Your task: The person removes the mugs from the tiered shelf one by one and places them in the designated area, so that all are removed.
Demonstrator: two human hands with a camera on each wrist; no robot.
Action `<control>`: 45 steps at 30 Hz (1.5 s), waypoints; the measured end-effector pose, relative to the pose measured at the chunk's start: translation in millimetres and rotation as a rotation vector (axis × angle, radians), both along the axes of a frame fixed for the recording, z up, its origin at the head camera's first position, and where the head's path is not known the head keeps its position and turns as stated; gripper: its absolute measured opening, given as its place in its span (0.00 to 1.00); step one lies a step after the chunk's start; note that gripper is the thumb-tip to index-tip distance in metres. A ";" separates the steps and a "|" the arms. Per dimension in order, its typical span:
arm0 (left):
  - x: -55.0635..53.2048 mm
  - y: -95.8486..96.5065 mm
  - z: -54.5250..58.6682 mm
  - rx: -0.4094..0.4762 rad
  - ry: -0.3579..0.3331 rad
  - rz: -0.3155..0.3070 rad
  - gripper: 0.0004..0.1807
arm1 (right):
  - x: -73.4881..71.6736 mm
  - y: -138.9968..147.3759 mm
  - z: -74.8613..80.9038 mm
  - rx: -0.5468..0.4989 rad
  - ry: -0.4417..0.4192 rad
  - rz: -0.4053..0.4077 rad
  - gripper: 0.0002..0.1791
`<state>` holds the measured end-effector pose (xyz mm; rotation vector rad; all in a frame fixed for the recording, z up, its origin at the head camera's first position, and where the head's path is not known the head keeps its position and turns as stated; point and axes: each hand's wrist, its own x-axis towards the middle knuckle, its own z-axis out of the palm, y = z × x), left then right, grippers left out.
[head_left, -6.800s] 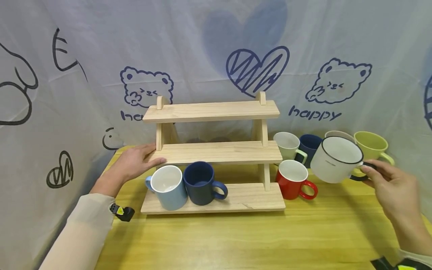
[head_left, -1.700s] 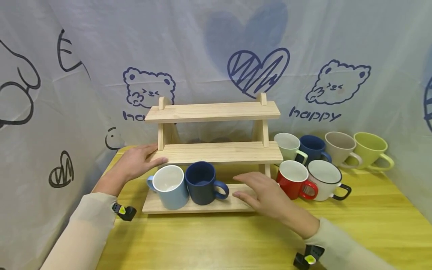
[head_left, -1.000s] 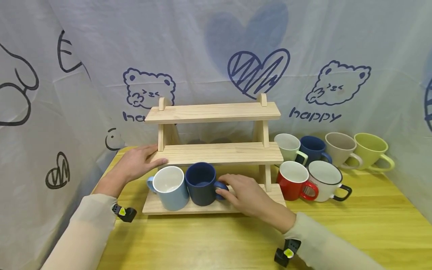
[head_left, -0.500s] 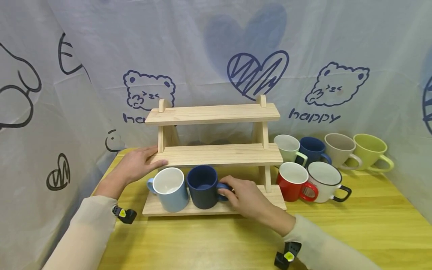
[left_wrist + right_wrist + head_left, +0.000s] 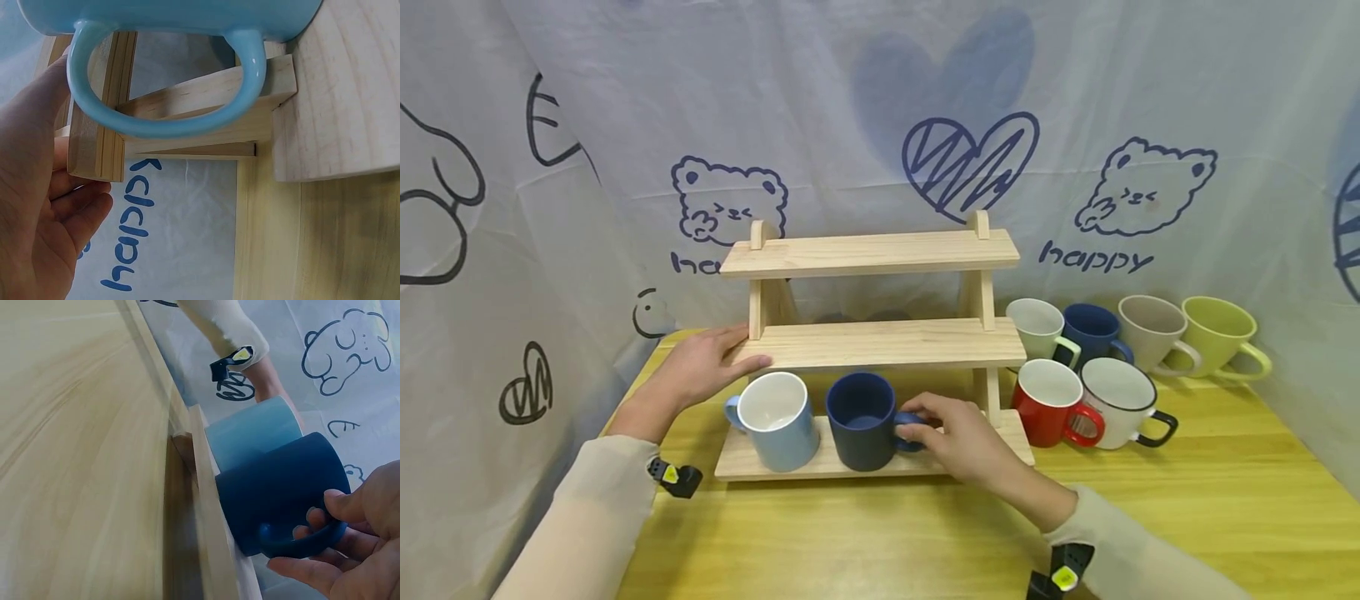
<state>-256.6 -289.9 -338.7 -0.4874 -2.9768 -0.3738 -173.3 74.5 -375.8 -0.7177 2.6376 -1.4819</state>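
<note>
My right hand (image 5: 964,440) pinches the handle of a dark blue mug (image 5: 859,437) between thumb and fingers. That mug stands upright on the bottom board of a three-tier wooden display shelf (image 5: 880,342). To its left on the same board is a light blue mug (image 5: 782,437), its handle pointing left, with a gap between the two. My left hand (image 5: 703,367) grips the left end of the middle board, thumb on top. In the left wrist view, the fingers (image 5: 84,212) curl around the board's end, beside the light blue mug's handle (image 5: 162,128).
Right of the shelf on the wooden table (image 5: 925,533) stand a red mug (image 5: 1037,417), a white mug with a black rim (image 5: 1116,412), a pale green mug (image 5: 1033,329), another blue mug (image 5: 1090,333), a beige mug (image 5: 1150,333) and a yellow-green mug (image 5: 1217,337). A printed curtain (image 5: 850,150) hangs behind.
The white black-rimmed mug was set down beside the red one. My right hand then took the dark blue mug's handle and shifted that mug right, away from the light blue one.
</note>
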 end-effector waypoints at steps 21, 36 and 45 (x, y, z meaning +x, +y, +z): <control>0.9 -0.7 2.0 0.008 -0.016 0.002 0.44 | 8.3 48.4 12.2 -0.049 -0.032 -0.118 0.13; 0.1 -0.4 2.8 0.011 -0.020 -0.013 0.44 | 16.7 101.9 38.6 -0.095 -0.053 -0.174 0.15; -0.4 -0.7 3.9 0.001 -0.031 0.000 0.45 | 22.2 132.0 54.8 -0.062 -0.016 -0.230 0.19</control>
